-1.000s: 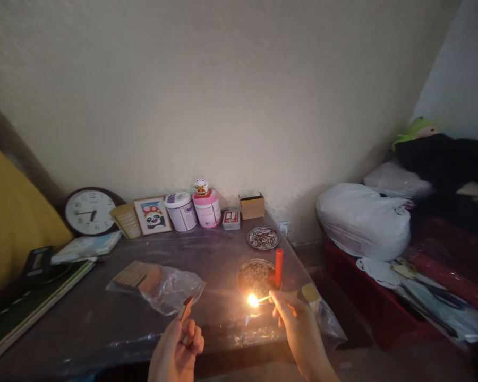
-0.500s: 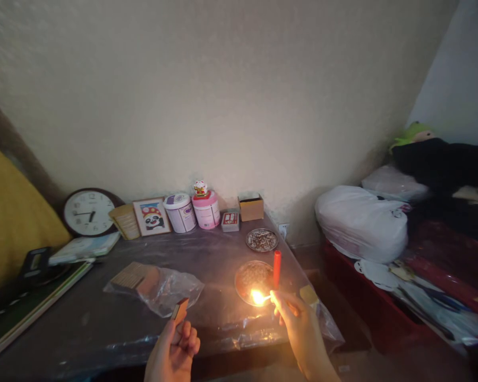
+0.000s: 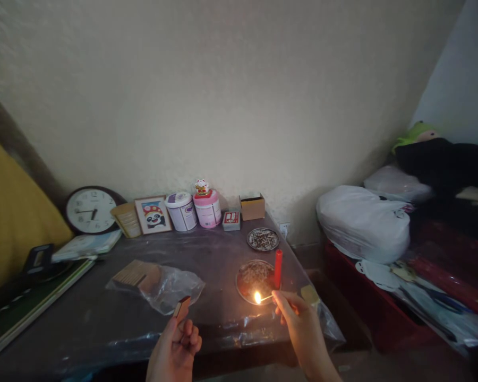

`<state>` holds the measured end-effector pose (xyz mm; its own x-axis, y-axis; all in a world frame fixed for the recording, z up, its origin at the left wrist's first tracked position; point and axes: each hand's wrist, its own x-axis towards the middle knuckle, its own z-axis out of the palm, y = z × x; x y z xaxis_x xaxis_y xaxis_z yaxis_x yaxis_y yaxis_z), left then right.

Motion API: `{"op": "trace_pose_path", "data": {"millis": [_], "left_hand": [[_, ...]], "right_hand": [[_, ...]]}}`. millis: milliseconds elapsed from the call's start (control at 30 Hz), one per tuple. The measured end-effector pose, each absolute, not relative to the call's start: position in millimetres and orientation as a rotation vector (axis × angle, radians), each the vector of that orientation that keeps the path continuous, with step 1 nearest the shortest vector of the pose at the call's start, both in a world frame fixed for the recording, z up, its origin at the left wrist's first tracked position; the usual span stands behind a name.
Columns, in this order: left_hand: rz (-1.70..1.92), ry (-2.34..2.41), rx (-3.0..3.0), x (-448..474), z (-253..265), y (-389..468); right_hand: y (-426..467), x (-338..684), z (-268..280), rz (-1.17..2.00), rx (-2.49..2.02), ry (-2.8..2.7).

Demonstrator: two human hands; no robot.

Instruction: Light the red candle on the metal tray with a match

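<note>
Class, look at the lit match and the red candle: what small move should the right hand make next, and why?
Probably lift the match up and a little right to the top of the candle. The flame burns low beside the candle's base, over the plate, while the candle stands upright and unlit. The right hand pinches the match; the left hand holds the matchbox clear.

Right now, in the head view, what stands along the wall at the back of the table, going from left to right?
Round wall clock → tan paper packet → framed panda picture → white and purple tub → pink tub with a small lucky-cat figure on its lid → small red and white box → open brown cardboard box.
</note>
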<state>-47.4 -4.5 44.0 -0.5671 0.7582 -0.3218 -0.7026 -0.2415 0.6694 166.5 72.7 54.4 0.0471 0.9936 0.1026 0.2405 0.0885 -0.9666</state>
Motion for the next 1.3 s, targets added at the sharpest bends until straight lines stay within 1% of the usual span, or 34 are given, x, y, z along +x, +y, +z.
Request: {"op": "trace_pose_path", "data": {"millis": [433,700,1300], "left_hand": [[1.900,1.002,0.094,-49.0,40.7,-3.1],[1.887,0.995,0.107,-49.1,40.5,-6.2],[1.909,1.020,0.058,-45.9,46.9,-4.4]], "right_hand": [[72.7,164.3,56.7,1.084,-1.327,-1.258],[73.3,165.5,55.5,1.080,-1.320,-1.263],[71.0,165.3,57.9,0.924,-1.267,-1.351]]}}
